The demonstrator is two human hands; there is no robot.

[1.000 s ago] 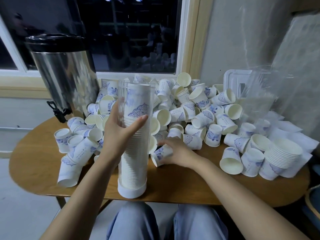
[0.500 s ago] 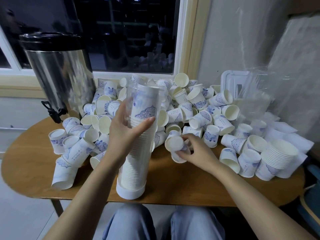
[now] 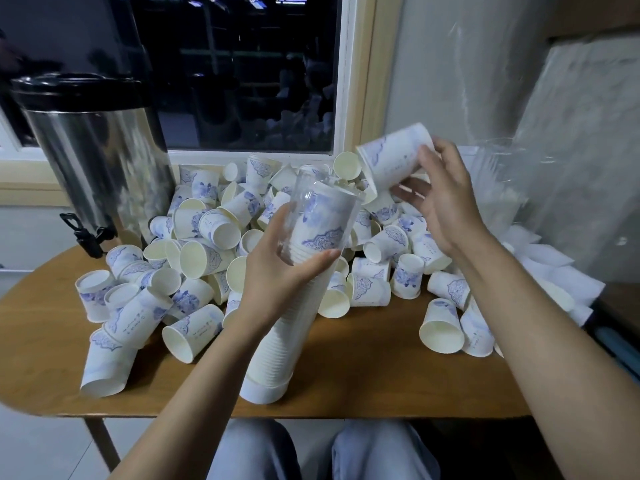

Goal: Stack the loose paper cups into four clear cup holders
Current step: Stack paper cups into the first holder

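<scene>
A clear cup holder (image 3: 304, 306) full of stacked white paper cups stands tilted on the wooden table (image 3: 363, 368), its white base at the front edge. My left hand (image 3: 277, 268) grips the holder's upper part. My right hand (image 3: 440, 199) holds one blue-patterned paper cup (image 3: 391, 161) in the air, to the right of and a little above the holder's open top. A large heap of loose paper cups (image 3: 221, 223) covers the table behind and to both sides of the holder.
A steel drinks urn (image 3: 90, 157) with a black tap stands at the back left. Clear plastic wrap and a white lid (image 3: 502, 188) lie at the back right by the wall. A window is behind the heap. My knees show below the table's front edge.
My right hand picked a cup from the heap and raised it up to the right of the holder's top. My left hand kept its grip and the holder tilted right.
</scene>
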